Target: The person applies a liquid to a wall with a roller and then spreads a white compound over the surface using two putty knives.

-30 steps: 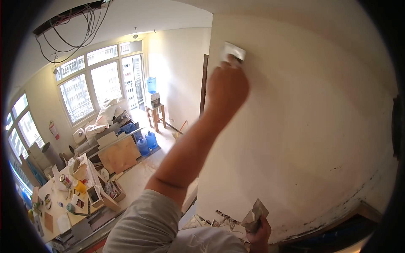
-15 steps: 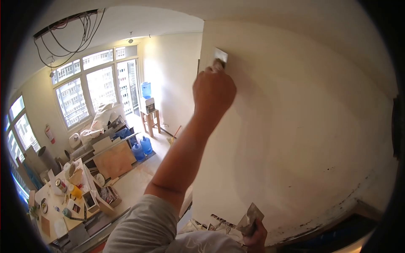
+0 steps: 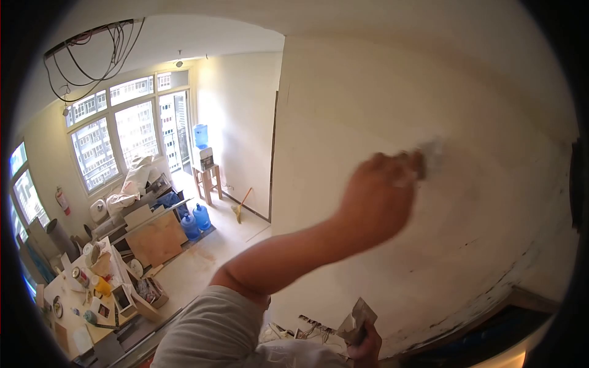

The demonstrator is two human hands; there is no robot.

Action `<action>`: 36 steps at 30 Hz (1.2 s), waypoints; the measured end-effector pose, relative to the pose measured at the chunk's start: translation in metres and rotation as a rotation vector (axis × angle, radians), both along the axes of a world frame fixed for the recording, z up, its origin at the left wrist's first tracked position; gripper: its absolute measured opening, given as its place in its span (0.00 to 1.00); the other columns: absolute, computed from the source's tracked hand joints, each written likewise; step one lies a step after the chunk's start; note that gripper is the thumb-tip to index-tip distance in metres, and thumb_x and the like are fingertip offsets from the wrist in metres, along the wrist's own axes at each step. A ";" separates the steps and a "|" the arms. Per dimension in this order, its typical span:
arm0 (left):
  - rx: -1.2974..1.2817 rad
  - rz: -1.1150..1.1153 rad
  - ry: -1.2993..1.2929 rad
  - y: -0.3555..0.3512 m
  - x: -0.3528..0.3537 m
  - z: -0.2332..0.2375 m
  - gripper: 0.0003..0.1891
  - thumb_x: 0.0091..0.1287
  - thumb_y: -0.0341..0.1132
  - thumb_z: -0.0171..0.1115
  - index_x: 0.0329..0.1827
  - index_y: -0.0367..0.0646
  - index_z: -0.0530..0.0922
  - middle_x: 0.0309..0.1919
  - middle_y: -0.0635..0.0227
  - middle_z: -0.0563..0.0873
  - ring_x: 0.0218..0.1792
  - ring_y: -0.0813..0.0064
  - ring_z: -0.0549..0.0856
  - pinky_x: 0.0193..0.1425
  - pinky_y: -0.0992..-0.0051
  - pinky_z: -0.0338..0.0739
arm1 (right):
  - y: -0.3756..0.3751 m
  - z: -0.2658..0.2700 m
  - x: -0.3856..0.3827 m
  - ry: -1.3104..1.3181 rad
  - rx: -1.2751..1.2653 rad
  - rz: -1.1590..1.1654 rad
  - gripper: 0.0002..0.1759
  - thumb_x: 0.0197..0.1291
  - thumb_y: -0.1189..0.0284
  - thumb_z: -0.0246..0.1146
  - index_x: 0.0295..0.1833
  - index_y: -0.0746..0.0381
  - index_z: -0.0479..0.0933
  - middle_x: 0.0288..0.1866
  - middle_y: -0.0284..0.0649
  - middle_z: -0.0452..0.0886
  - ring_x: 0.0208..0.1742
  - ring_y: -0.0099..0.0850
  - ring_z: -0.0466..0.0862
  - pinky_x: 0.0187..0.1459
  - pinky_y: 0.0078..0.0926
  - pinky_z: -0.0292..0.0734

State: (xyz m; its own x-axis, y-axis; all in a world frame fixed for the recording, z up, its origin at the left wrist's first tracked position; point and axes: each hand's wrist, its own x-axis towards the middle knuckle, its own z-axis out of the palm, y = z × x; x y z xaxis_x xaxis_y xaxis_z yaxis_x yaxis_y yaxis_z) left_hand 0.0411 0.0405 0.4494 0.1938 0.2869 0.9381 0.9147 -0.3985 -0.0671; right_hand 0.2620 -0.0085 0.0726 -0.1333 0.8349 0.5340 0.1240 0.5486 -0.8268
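Note:
My left hand (image 3: 377,199) is raised against the cream wall (image 3: 466,92) and grips a small putty knife (image 3: 431,154). The blade is blurred and lies on the wall surface at mid-height. Low at the bottom edge, my right hand (image 3: 366,348) holds a second, wider scraper (image 3: 354,319) smeared with grey filler, its blade pointing up. A grey sleeve (image 3: 211,328) covers my left shoulder.
The wall's left corner edge (image 3: 274,153) drops to a room far below. There stand a cluttered white table (image 3: 73,294), blue water bottles (image 3: 195,221), a wooden stool (image 3: 207,181), plywood boards (image 3: 156,236) and large windows (image 3: 116,138). Loose cables (image 3: 92,52) hang from the ceiling. Dark marks run along the wall's lower edge (image 3: 491,288).
My left hand swept the putty knife from the upper left corner of the wall down and to the right. The right hand stayed low with its scraper. The view shifted slightly left.

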 end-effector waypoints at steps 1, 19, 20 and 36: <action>0.108 -0.004 -0.039 -0.006 -0.026 0.000 0.21 0.60 0.23 0.58 0.59 0.34 0.81 0.51 0.57 0.87 0.44 0.63 0.84 0.48 0.64 0.82 | 0.001 0.003 0.003 0.205 -0.190 0.082 0.21 0.70 0.59 0.60 0.63 0.57 0.77 0.51 0.33 0.83 0.47 0.33 0.84 0.46 0.33 0.81; 0.362 0.410 0.046 0.025 -0.158 -0.019 0.18 0.62 0.26 0.64 0.57 0.41 0.84 0.44 0.59 0.90 0.44 0.62 0.88 0.49 0.66 0.85 | 0.009 0.019 0.003 0.907 -0.908 0.346 0.27 0.68 0.54 0.61 0.67 0.57 0.73 0.58 0.32 0.82 0.59 0.35 0.83 0.54 0.39 0.80; 0.400 0.383 -0.001 0.019 -0.159 -0.017 0.18 0.63 0.26 0.63 0.57 0.40 0.84 0.42 0.58 0.90 0.41 0.60 0.88 0.47 0.65 0.85 | 0.010 0.020 0.004 0.924 -0.909 0.320 0.27 0.68 0.54 0.61 0.67 0.57 0.74 0.58 0.32 0.83 0.59 0.34 0.82 0.54 0.40 0.80; 0.217 0.235 -0.216 0.056 0.018 0.007 0.26 0.63 0.33 0.58 0.64 0.31 0.77 0.50 0.45 0.84 0.45 0.48 0.84 0.48 0.57 0.83 | -0.005 0.011 0.033 1.024 -0.883 0.331 0.24 0.66 0.61 0.63 0.66 0.56 0.75 0.59 0.34 0.83 0.61 0.36 0.82 0.58 0.46 0.79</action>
